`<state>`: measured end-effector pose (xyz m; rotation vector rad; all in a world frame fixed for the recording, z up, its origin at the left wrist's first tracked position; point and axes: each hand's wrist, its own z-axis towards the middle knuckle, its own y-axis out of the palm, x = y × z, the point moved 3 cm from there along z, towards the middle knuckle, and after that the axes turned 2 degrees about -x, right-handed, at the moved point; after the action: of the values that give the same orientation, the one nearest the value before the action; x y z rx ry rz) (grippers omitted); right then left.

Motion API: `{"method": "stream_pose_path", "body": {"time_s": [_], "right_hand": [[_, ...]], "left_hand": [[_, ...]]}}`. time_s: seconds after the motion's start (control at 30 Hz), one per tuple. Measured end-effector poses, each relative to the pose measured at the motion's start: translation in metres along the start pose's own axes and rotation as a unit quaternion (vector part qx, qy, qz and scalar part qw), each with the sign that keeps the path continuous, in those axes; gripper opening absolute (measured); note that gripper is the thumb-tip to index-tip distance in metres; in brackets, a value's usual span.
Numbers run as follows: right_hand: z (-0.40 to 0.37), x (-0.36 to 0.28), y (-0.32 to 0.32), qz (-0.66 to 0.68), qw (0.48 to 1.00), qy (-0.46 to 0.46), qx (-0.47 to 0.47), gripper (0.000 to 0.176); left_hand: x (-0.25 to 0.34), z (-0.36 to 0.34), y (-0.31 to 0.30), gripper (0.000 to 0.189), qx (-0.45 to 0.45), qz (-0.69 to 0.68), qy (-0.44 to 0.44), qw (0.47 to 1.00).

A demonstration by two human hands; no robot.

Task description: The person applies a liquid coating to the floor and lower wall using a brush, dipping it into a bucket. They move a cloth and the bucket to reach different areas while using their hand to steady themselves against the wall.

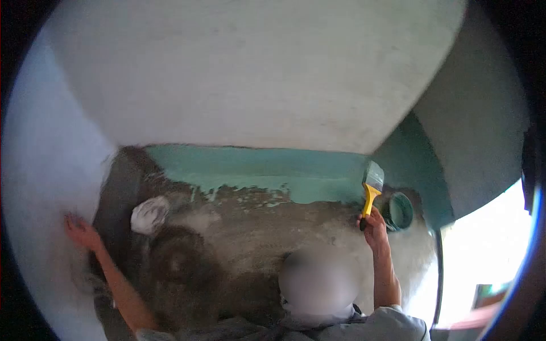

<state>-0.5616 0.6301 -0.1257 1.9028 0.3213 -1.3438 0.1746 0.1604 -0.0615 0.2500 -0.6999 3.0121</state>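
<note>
The far wall [273, 74] is the biggest thing before me, pale and faintly smudged. Below it spreads the floor [256, 241], brown-grey and stained, darker toward its left side. The white left wall [51, 131] and the grey right wall [478, 108] close in the two sides. A green coating [250, 165] runs along the floor's far edge at the foot of the far wall, ragged and patchy on its near side toward the left; a green band also covers the lower part of the right wall. Beyond the floor's right edge is a bright opening [483, 244]. My grey shirt [387, 327] shows at the bottom.

A crumpled white bag [149, 216] sits on the floor near its left edge. A round green bucket [401, 211] stands close to the floor's far right corner, just beside my right hand [374, 226]. Those fingers grasp the yellow handle of a flat paintbrush [372, 186], whose pale green bristles point toward that corner; I cannot tell whether they touch the coating. My left hand [83, 233] reaches out to the left wall with nothing in it, its fingers loose and extended; whether they press on the wall I cannot tell.
</note>
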Motion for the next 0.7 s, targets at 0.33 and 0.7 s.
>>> {"method": "stream_pose_path", "body": {"time_s": [0.33,0.7], "right_hand": [[0.066,0.163,0.225,-0.106,0.94,0.24,-0.22,0.044],[0.098,0.351,0.53,-0.242,0.847,0.237,-0.41,0.032]], "left_hand": [[-0.027,0.147,-0.067,0.065,0.183,0.212,-0.038,0.959],[-0.046,0.147,-0.042,0.062,0.182,0.266,-0.011,0.947]]}}
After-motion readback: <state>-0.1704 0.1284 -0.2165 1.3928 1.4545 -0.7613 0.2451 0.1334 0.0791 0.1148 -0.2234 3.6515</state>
